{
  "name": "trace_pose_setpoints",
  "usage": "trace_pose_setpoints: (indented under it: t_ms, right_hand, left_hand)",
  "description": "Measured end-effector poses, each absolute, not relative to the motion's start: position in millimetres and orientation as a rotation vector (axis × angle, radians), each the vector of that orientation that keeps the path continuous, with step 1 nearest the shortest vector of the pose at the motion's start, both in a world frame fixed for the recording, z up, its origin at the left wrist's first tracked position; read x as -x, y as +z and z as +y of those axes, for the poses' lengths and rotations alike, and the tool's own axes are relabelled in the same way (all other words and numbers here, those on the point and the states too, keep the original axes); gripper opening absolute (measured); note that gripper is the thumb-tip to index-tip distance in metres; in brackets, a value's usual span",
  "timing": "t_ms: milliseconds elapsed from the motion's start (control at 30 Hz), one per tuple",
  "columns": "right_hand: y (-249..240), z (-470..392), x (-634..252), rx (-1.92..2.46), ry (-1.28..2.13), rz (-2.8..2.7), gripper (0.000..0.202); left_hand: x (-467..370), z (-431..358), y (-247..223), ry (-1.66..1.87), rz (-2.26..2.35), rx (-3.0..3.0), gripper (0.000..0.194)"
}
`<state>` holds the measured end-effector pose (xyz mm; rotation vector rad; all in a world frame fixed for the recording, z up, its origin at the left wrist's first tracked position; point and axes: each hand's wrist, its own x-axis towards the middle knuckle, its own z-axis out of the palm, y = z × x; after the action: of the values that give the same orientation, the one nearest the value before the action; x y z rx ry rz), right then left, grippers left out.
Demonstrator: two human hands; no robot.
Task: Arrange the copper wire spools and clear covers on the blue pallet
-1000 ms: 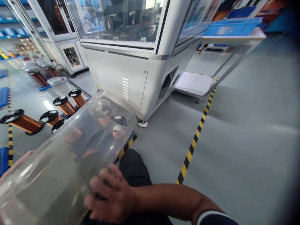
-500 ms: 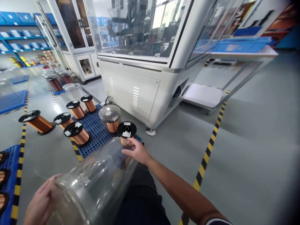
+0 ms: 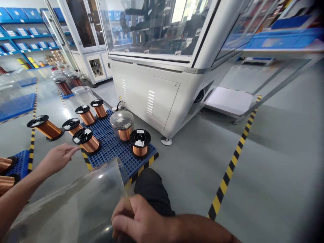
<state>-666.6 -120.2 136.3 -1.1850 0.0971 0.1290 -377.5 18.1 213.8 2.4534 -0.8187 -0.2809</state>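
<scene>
A large clear plastic cover [image 3: 83, 199] fills the lower left, lying slanted in front of me. My right hand [image 3: 139, 217] is closed on its rim, thumb and fingers wrapped over the edge. My left hand [image 3: 58, 157] is off the cover, fingers stretched toward a copper wire spool [image 3: 89, 144] with a black flange; whether they touch it I cannot tell. Beyond the cover, another copper spool [image 3: 140, 148] stands uncovered at the near corner of the blue grid pallet [image 3: 112, 152]. Beside it, a spool [image 3: 125, 134] stands under a clear cover [image 3: 120, 118].
More spools [image 3: 87, 116] stand at the pallet's far side, and one [image 3: 48, 128] leans in view further left. A white machine cabinet [image 3: 144, 91] rises behind the pallet. Black-and-yellow floor tape [image 3: 233, 162] runs on the right, near a wheelless metal table [image 3: 286, 52].
My left hand has left the cover and moved up toward the spools. My right hand has come down and now grips the rim. The cover has moved lower and left.
</scene>
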Motion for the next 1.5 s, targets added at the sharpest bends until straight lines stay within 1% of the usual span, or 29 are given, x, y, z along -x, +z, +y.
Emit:
trace_pose_setpoints:
  t_ms: [33, 67, 133, 200, 233, 300, 367, 400, 433, 500, 600, 667, 733, 833, 867, 967, 1033, 1200, 1267, 1333, 1433, 1500]
  right_hand:
    - [136.6, -112.0, 674.1, 1.226, 0.103, 0.074, 0.029]
    - [137.9, -108.1, 681.1, 1.277, 0.082, 0.026, 0.026]
    - [144.6, -115.6, 690.2, 1.4, 0.081, -0.157, 0.023]
    - [157.2, -140.3, 687.2, 1.554, 0.0, -0.284, 0.025]
    - [164.8, -155.6, 679.6, 1.641, -0.117, -0.267, 0.027]
    - [180.4, -183.2, 652.5, 1.793, -0.509, -0.1, 0.026]
    - [194.0, -198.7, 614.2, 1.879, -0.843, -0.049, 0.019]
    - [199.4, -201.0, 593.5, 1.914, -0.916, -0.093, 0.015]
    - [204.0, -200.1, 573.5, 1.942, -0.925, -0.143, 0.014]
    - [210.6, -192.1, 539.8, 1.936, -0.811, -0.185, 0.017]
    - [215.4, -175.5, 512.9, 1.755, -0.512, -0.161, 0.016]
    - [215.6, -167.8, 508.6, 1.636, -0.415, -0.175, 0.012]
    - [214.1, -165.4, 509.0, 1.592, -0.432, -0.194, 0.011]
    - [211.0, -171.3, 511.6, 1.625, -0.562, -0.198, 0.012]
    - [210.3, -175.3, 513.3, 1.66, -0.614, -0.198, 0.012]
    - [208.8, -189.5, 522.8, 1.813, -0.713, -0.277, 0.013]
    - [207.4, -197.8, 531.1, 1.896, -0.701, -0.354, 0.014]
    - [200.1, -200.5, 539.3, 1.938, -0.619, -0.441, 0.014]
    - [198.7, -197.7, 539.6, 1.926, -0.604, -0.441, 0.013]
    - [198.9, -200.5, 544.8, 1.932, -0.6, -0.431, 0.013]
    - [196.8, -221.7, 567.3, 2.019, -0.648, -0.334, 0.016]
    - [189.0, -238.4, 584.1, 2.128, -0.585, -0.277, 0.017]
  left_hand:
    - [387.3, 2.7, 214.0, -0.234, -0.814, -2.385, 0.017]
    - [398.0, -9.1, 212.7, -0.26, -0.762, -2.3, 0.023]
    - [418.8, -21.8, 207.0, -0.444, -0.612, -2.063, 0.035]
    - [434.7, -24.2, 201.5, -0.578, -0.515, -1.844, 0.042]
    - [440.3, -23.7, 200.3, -0.609, -0.507, -1.781, 0.043]
    - [448.1, -22.9, 202.0, -0.625, -0.529, -1.739, 0.042]
    - [453.2, -24.7, 207.6, -0.61, -0.591, -1.76, 0.042]
    - [455.4, -26.4, 210.6, -0.604, -0.63, -1.777, 0.043]
    - [457.2, -28.4, 213.2, -0.594, -0.663, -1.792, 0.044]
    - [460.3, -31.7, 215.8, -0.567, -0.708, -1.82, 0.049]
    - [462.2, -33.7, 212.7, -0.541, -0.724, -1.815, 0.054]
    - [462.0, -33.9, 208.8, -0.545, -0.736, -1.789, 0.055]
    - [461.4, -33.9, 206.4, -0.555, -0.748, -1.779, 0.052]
    - [461.7, -32.2, 209.5, -0.523, -0.736, -1.77, 0.039]
    - [462.3, -30.9, 212.4, -0.477, -0.72, -1.765, 0.038]
    - [465.4, -24.7, 223.5, -0.322, -0.665, -1.745, 0.046]
    - [467.8, -20.8, 229.7, -0.274, -0.639, -1.734, 0.044]
    - [471.7, -20.9, 234.9, -0.219, -0.652, -1.709, 0.021]
    - [472.5, -22.8, 234.8, -0.192, -0.689, -1.698, 0.015]
    - [472.4, -22.1, 234.7, -0.139, -0.714, -1.719, 0.014]
    - [469.1, -12.0, 236.1, -0.035, -0.69, -1.844, 0.019]
    - [465.1, -1.4, 238.0, -0.136, -0.759, -2.03, 0.021]
